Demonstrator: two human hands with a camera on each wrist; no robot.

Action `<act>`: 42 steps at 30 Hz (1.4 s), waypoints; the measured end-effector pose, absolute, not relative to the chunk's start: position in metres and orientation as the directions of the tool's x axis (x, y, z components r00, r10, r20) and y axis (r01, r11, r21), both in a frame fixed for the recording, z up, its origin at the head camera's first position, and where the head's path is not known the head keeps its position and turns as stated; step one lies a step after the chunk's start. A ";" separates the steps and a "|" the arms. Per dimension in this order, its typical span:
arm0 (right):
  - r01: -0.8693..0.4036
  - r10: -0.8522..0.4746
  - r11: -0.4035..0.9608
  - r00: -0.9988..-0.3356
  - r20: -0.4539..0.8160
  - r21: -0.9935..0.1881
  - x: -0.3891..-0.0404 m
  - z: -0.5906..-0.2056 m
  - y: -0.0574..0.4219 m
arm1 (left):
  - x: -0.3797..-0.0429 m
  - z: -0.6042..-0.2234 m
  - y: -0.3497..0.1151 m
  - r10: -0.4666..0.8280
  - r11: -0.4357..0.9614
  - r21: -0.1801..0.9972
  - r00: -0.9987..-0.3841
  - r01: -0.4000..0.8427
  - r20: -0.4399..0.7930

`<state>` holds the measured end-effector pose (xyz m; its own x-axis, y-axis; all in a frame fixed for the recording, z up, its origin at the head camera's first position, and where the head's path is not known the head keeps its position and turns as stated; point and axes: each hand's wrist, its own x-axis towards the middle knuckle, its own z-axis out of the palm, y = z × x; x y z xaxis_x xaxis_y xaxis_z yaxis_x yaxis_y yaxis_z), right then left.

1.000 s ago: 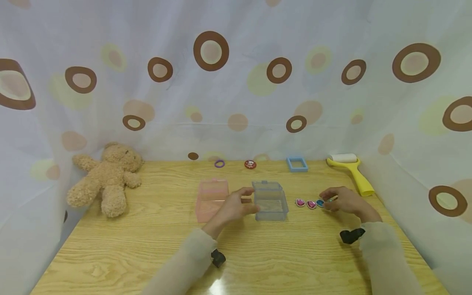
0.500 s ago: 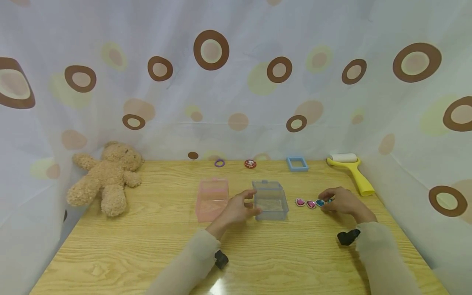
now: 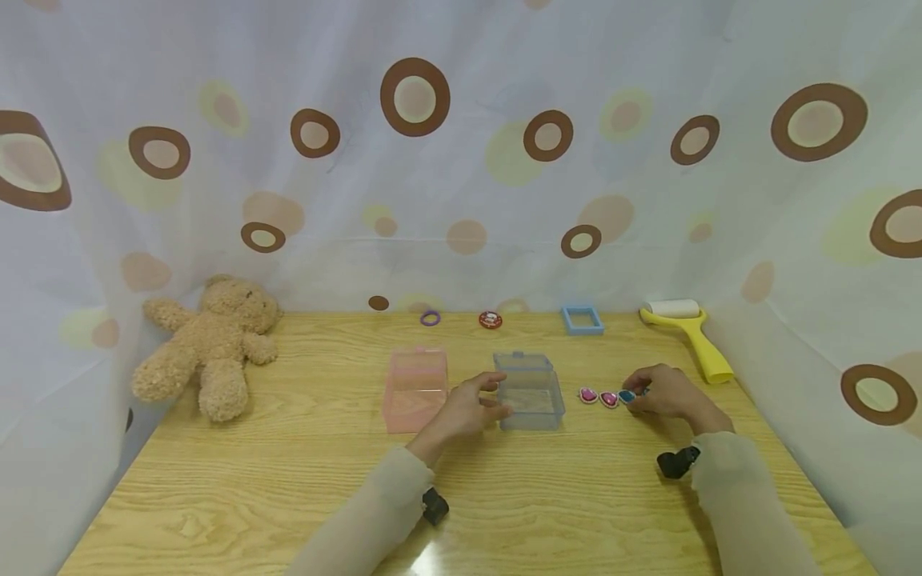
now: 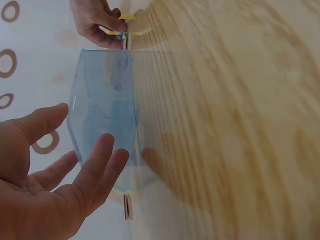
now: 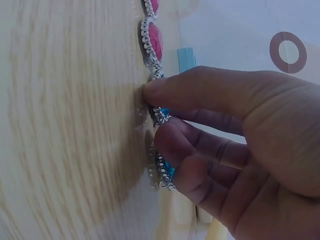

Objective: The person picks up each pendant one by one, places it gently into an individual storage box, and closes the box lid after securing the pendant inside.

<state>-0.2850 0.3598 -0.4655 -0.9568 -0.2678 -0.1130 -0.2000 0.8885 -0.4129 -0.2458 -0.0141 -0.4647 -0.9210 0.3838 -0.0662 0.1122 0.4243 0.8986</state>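
Observation:
In the head view a clear bluish plastic box (image 3: 531, 421) stands with its lid raised. My left hand (image 3: 464, 406) is at its left side, thumb and fingers spread apart; in the left wrist view they reach about the box wall (image 4: 102, 95), and contact is hard to tell. To the right lies a jewelled bracelet (image 3: 609, 399) with pink and blue stones in silver chain settings. My right hand (image 3: 664, 392) pinches its blue right-hand part. In the right wrist view the thumb (image 5: 185, 92) covers much of one blue stone, with curled fingers behind the bracelet (image 5: 155, 42).
A pink clear box (image 3: 412, 422), lid raised, is left of the bluish one. Along the back lie a purple ring (image 3: 430, 313), a red round disc (image 3: 491, 320), a light blue square frame (image 3: 582, 330) and a yellow-handled roller (image 3: 702, 344). A teddy bear (image 3: 216, 340) lies at left.
My right hand has shifted slightly left and its fingers have drawn in on the bracelet. My left hand has moved a little to the right beside the bluish box.

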 end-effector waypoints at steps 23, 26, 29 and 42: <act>-0.161 -0.251 0.800 -0.965 -0.079 -0.577 -0.277 -0.449 0.357 | -0.247 -0.465 -0.014 0.378 0.439 0.892 -0.923 0.109 -0.073; -0.172 -0.261 0.794 -0.963 -0.071 -0.583 -0.277 -0.446 0.352 | -0.247 -0.466 -0.015 0.384 0.432 0.895 -0.921 0.109 -0.073; -0.177 -0.268 0.785 -0.961 -0.069 -0.594 -0.278 -0.444 0.347 | -0.247 -0.466 -0.015 0.385 0.426 0.899 -0.920 0.105 -0.075; -0.205 -0.323 0.746 -0.943 -0.075 -0.634 -0.280 -0.436 0.319 | -0.246 -0.464 -0.016 0.382 0.425 0.901 -0.920 0.088 -0.091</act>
